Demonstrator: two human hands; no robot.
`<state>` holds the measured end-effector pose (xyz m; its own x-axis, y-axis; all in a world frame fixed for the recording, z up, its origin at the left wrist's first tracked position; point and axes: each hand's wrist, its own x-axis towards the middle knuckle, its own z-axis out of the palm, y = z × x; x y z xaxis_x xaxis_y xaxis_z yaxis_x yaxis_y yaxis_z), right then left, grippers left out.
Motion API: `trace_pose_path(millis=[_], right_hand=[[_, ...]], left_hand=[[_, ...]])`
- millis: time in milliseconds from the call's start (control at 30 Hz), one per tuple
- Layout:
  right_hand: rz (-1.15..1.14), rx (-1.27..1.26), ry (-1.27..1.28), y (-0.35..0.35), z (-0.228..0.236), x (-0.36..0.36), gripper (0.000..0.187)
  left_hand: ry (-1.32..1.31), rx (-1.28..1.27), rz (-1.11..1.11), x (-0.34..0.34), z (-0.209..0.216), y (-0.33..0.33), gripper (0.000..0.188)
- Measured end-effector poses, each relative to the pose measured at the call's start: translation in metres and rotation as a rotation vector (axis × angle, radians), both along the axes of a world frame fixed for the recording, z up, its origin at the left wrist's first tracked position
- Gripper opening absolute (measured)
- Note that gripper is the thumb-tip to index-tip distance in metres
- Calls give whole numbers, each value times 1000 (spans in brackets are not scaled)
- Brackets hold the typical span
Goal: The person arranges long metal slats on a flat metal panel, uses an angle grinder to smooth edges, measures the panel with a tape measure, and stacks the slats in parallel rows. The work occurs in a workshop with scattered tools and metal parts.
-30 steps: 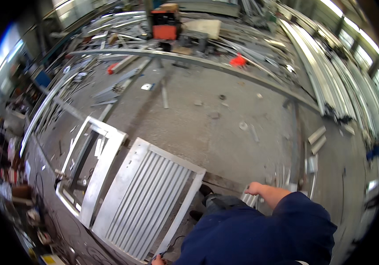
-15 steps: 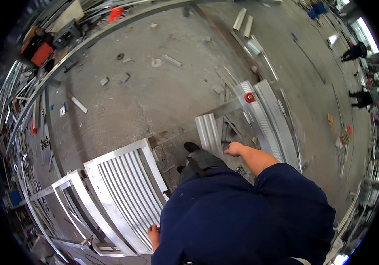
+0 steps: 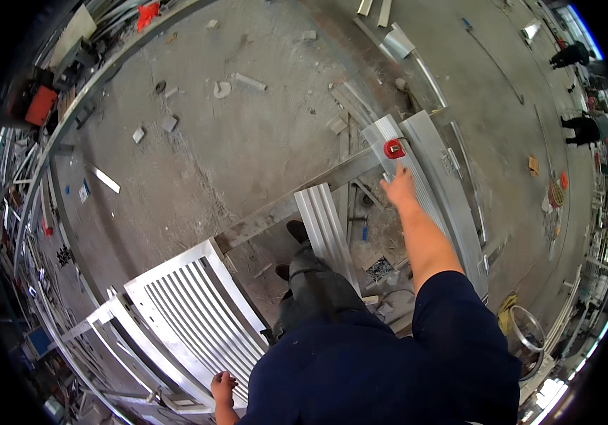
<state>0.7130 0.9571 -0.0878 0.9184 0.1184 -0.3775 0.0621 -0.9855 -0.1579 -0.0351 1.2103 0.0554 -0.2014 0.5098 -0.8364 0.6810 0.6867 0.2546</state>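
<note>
My right arm stretches forward, and my right hand (image 3: 400,188), fingers extended and apart, is just short of a red tape measure (image 3: 393,149). The tape measure lies on a ribbed silver metal panel (image 3: 417,173). Low on the left, my left hand (image 3: 224,389) hangs over the edge of a white metal frame with slats (image 3: 201,304). Its fingers are curled; a small dark bit shows at them, too small to name. Between my legs and the right-hand panels lies a shorter ribbed metal strip (image 3: 325,227).
A steel beam (image 3: 276,212) crosses the floor ahead of my feet. A second metal frame (image 3: 130,340) stands left of the slatted one. A blue-handled tool (image 3: 364,232) and a box of small parts (image 3: 380,269) lie near the short strip. Two people (image 3: 582,130) are far right.
My right hand has moved forward from beside the short strip to near the tape measure, and its fingers have opened out. My left hand has shifted slightly left and down. The view has shifted.
</note>
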Motion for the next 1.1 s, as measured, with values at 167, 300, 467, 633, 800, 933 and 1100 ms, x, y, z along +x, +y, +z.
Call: trace_pose_path(millis=[167,300,467,633,800,933,1100], right_hand=[[187,83,-140,-13,-70,85,61],[171,-288,-19,-4,-91,95,52],[-578,706,335,-27,-138,147,29],[3,-103,-80,-16,-140,124,19],[44,-40,-32,29,-84,92,10],[-6,169,352,90,-53,24,6],[61,351,1045,186,-1,-133,25]], left_hand=[[133,-125,-76,-9,5,-13,30],[284,-147,-117,13,24,-45,38],[95,-153,76,37,17,-88,38],[111,-84,260,48,7,-113,38],[168,-247,247,15,-26,-204,41],[90,-223,44,30,-37,-194,50],[-106,14,1,59,-39,-125,52]])
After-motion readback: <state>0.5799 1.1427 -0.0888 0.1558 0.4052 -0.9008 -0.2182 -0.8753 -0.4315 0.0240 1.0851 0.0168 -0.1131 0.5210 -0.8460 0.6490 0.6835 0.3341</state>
